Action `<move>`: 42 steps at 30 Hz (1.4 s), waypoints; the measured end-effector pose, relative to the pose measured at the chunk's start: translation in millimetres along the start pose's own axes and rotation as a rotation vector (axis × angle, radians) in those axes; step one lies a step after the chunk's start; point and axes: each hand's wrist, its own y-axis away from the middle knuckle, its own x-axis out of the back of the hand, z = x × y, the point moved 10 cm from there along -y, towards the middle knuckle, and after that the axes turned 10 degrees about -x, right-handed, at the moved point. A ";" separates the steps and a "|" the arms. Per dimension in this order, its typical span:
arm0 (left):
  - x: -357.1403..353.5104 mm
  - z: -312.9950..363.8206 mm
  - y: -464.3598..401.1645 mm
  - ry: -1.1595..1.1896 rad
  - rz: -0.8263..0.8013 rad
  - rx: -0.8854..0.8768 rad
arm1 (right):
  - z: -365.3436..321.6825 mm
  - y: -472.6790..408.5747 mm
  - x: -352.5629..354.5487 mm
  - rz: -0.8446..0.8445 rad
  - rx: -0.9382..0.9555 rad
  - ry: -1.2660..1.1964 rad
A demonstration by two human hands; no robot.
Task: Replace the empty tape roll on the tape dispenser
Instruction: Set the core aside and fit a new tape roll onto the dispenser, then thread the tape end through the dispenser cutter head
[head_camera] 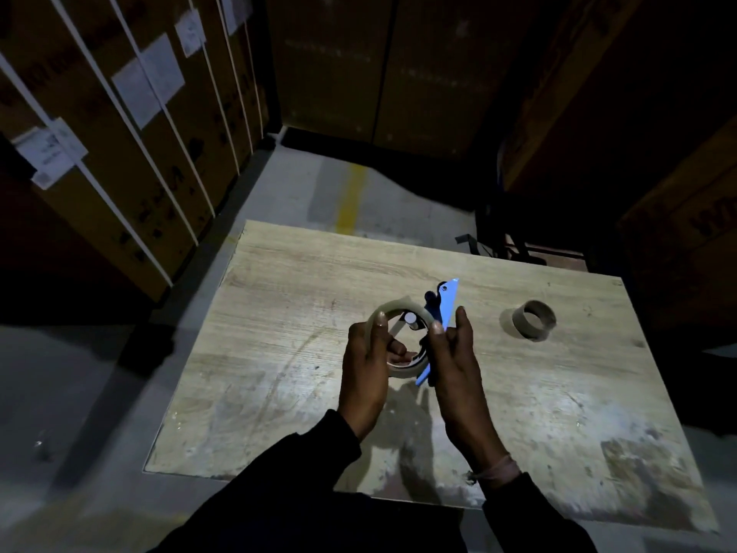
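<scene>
Above the middle of the wooden table (279, 313), my left hand (365, 373) grips a clear roll of tape (399, 309), fingers curled through its hole. My right hand (458, 365) holds the blue tape dispenser (448, 301) upright against the roll's right side. The dispenser's white hub shows inside the roll's ring. An empty brown cardboard core (532, 319) stands on the table to the right, apart from both hands.
Strapped cardboard boxes (119, 153) are stacked along the left and back. More boxes and a dark metal frame (498, 233) stand at the right. Grey floor with a yellow line (351, 201) lies beyond the table's far edge.
</scene>
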 end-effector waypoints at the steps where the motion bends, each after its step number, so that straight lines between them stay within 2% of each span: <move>1: 2.8 0.5 -1.4 0.019 0.030 0.000 | -3.7 0.7 -1.8 -0.025 -0.001 -0.012; 6: 9.5 -3.4 -5.6 0.102 0.101 0.071 | 3.4 -1.5 -9.1 -0.086 -0.024 -0.083; 10: 8.1 1.2 -5.0 0.107 0.085 0.083 | 11.0 3.7 -10.5 -0.092 -0.053 -0.153; 15: -2.1 -5.5 -3.7 0.214 -0.013 0.139 | 10.4 12.0 -4.3 -0.019 -0.007 -0.105; 20: -9.5 5.1 -12.7 0.337 -0.103 0.173 | -12.4 27.3 -5.4 -0.006 0.095 0.090; 23: -4.9 10.9 -22.5 0.399 -0.139 0.207 | -30.7 27.5 3.9 -0.102 0.189 0.237; 25: -3.7 14.8 -25.8 0.425 -0.204 0.256 | -43.5 21.5 17.5 -0.171 0.178 0.164; 27: -5.2 19.8 -25.3 0.419 -0.299 0.280 | -63.6 12.1 30.4 -0.167 0.225 0.136; 31: -15.3 33.4 -15.8 0.381 -0.483 0.182 | -96.4 3.5 22.8 -0.259 0.325 0.132; 34: -18.2 35.4 -13.1 0.330 -0.508 0.113 | -105.5 2.5 4.8 -0.361 0.327 0.133; 42: -20.7 24.6 -7.6 0.344 -0.538 0.196 | -106.0 -4.7 3.7 -0.217 0.391 0.184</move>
